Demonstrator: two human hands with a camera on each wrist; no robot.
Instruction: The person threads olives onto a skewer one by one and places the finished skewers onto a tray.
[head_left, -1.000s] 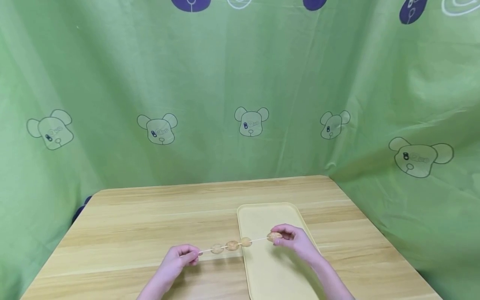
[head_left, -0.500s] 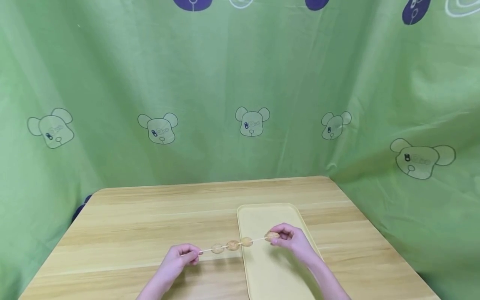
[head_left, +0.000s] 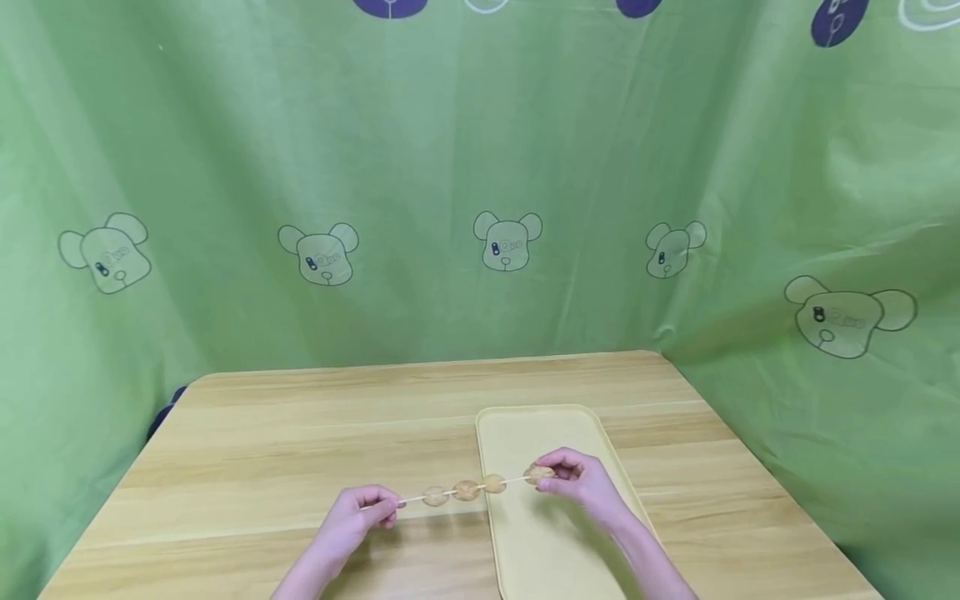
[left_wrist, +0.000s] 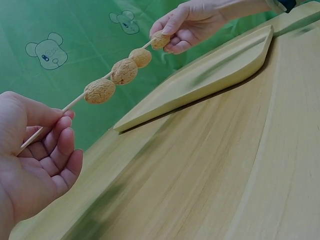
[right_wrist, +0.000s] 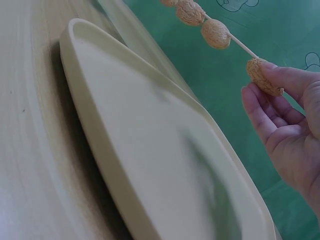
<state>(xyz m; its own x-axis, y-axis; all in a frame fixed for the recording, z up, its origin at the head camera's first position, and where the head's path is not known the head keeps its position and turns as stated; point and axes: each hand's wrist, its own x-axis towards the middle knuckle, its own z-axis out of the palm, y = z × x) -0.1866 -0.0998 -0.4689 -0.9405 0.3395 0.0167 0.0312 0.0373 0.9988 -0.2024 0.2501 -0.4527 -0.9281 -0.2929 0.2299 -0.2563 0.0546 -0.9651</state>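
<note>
My left hand [head_left: 358,515] pinches a thin wooden skewer [left_wrist: 75,101] near its left end, between thumb and index finger. Three wrinkled golden-brown balls, meatball-like, are threaded along the middle; one is the centre ball [left_wrist: 124,71]. At the skewer's right end, the thumb and fingers of my right hand [head_left: 587,485] grip another such ball [right_wrist: 262,77]. The skewer enters this ball's near side, and a bare stretch separates it from the other three. The whole skewer is held roughly level above the table, its right part over a pale yellow tray [head_left: 536,429].
The shallow rectangular tray lies on the right half of a light wood-grain table [head_left: 315,433]. Its raised rim [right_wrist: 95,135] runs along the sides. Green curtains [head_left: 420,167] printed with bear heads surround the table at the back and sides.
My right hand has moved slightly left with its ball, shortening the bare stretch of skewer before the other three. The left hand stays almost in place, and the head view has shifted a little.
</note>
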